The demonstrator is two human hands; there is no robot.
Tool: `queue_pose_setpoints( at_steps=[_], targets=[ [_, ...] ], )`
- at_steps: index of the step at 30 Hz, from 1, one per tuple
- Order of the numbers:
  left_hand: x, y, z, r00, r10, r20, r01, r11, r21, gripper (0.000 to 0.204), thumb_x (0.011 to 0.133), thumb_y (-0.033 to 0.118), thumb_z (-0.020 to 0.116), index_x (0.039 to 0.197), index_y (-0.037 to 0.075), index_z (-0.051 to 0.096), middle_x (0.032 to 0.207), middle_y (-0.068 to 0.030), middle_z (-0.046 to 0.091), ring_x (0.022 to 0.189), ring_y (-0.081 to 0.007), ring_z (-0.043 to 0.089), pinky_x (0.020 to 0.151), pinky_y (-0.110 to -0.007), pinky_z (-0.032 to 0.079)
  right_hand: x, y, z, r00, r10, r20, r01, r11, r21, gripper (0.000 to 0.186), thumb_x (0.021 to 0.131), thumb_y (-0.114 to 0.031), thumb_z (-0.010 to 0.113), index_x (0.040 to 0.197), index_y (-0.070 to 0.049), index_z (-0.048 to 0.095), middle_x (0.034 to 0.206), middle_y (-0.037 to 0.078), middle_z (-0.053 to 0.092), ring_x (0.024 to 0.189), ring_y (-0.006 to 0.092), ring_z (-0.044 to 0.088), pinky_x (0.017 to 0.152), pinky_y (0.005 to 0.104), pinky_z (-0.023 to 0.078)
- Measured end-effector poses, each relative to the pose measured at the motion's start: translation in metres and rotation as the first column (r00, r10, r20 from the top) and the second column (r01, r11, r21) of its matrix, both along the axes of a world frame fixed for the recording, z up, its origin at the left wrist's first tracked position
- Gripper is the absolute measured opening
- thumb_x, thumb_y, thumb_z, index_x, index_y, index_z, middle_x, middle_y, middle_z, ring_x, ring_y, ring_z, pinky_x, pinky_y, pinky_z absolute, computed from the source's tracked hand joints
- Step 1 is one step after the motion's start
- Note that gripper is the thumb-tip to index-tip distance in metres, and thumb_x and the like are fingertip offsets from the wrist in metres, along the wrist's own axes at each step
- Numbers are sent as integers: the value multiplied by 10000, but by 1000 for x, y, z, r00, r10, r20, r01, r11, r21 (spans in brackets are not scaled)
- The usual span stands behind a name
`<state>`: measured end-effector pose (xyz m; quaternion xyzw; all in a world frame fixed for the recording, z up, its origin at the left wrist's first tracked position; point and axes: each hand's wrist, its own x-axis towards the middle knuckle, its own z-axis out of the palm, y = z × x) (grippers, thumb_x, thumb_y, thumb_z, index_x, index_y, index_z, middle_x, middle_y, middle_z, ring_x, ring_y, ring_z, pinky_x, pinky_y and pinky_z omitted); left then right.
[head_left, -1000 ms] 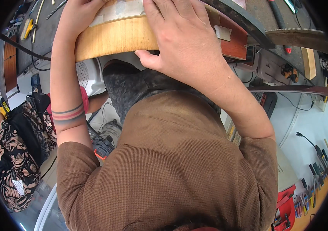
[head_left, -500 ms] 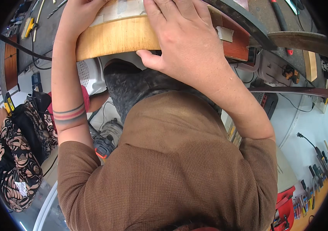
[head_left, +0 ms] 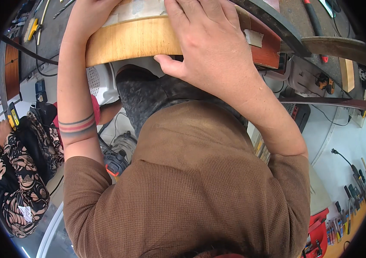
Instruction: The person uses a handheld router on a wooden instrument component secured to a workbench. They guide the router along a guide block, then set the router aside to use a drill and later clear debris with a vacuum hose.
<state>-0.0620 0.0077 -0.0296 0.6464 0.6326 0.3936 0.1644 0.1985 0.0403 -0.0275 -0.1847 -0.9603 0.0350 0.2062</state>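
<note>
Under my hands is a light wooden piece (head_left: 133, 43) with a curved side. Pale tape (head_left: 142, 9) covers part of its top. My right hand (head_left: 209, 38) lies on it with fingers stretched forward, the thumb apart by the near edge. At the far left end, my left hand (head_left: 92, 15) rests against the piece; its fingers run out of the picture. Just right of my right hand is a red-brown wooden part (head_left: 265, 55), with a torn bit of tape (head_left: 253, 38) on it.
A dark metal bar (head_left: 279, 26) and a toothed strip (head_left: 338, 46) extend to the right. A cordless drill (head_left: 325, 84) sits beyond. A power tool (head_left: 118, 159) is below my left arm. At left, a co-worker's sleeve (head_left: 21, 165) shows. Hand tools (head_left: 350, 200) line the lower right.
The wooden piece and my right hand appear slightly further right in the picture. My hands keep the same pose. The co-worker's hand at the left has shifted a little.
</note>
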Motion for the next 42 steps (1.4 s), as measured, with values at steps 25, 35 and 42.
queue_pose_setpoints(
  at_steps=[25,35,42],
  targets=[
    [-5,-5,-2,998,32,-51,-31,999,26,730,909,116,762,1531,-14,401,1499,-139,520,1402,-238,455,1183,-369,340,2,1,2,1000,22,17,-22,999,-29,792,849,-461,692,1378,108,538,1445,220,524,1373,316,408,1139,411,313],
    [-1,-1,-4,1000,-10,29,8,999,48,745,908,88,760,1542,-19,384,1505,-129,510,1413,-228,437,1191,-363,327,2,-1,2,999,31,-23,-33,993,-115,804,836,-451,708,1382,112,530,1441,224,526,1383,320,403,1143,419,307],
    [0,0,-3,1000,-8,-26,9,999,39,756,901,87,765,1542,-25,382,1515,-139,500,1424,-229,428,1194,-359,322,2,0,0,1000,12,-24,-12,1000,-21,815,830,-454,714,1375,123,529,1415,228,528,1387,325,398,1145,424,308]
  ],
)
